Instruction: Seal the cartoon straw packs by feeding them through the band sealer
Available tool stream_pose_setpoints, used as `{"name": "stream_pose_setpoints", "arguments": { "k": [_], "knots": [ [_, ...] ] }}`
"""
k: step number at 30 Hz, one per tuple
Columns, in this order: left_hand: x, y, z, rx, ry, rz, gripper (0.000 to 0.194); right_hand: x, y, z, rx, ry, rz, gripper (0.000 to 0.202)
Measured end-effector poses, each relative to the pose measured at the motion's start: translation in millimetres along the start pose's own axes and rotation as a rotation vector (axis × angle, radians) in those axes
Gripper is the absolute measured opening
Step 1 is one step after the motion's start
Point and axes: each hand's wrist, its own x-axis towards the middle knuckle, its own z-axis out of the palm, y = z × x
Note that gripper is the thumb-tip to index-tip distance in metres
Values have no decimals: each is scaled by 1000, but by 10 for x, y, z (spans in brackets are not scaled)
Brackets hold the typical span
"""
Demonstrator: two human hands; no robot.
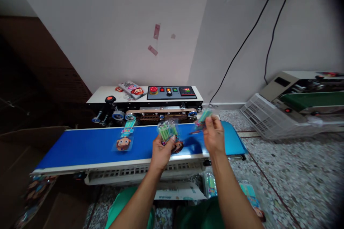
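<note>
My left hand [161, 152] is closed round a bunch of clear plastic packets [167, 130] with green sticks inside and brown cartoon heads at the lower end. It is over the middle of the blue conveyor belt [88, 146]. To the right, my right hand [214, 134] pinches a single packet [204, 117], which is tilted and slightly blurred. Another packet [123, 142] with a monkey-like face lies on the belt at the left, its upper end at the rollers of the sealing machine [161, 111].
A control panel [172, 93] with a red button tops the machine, beside a printed pack [133, 90]. At right, a white plastic crate [260, 118] stands under a second machine [303, 89]. Bagged packets [251, 195] lie on the floor. A cardboard box [64, 204] is at lower left.
</note>
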Motion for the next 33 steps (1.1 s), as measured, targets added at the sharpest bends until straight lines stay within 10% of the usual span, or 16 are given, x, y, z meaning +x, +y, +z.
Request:
{"name": "stream_pose_setpoints", "arguments": {
  "k": [7, 15, 25, 33],
  "knots": [
    [52, 5, -75, 144, 4, 172, 39, 345, 175, -583, -716, 86, 75, 39],
    [34, 7, -72, 160, -65, 106, 38, 396, 338, -286, -1127, -88, 84, 36],
    [67, -15, -71, 85, -29, 125, 38, -204, -70, 268, -269, -533, 31, 33],
    [64, -54, -70, 29, -42, 105, 39, -145, -76, 132, -363, -88, -108, 37]
  ]
}}
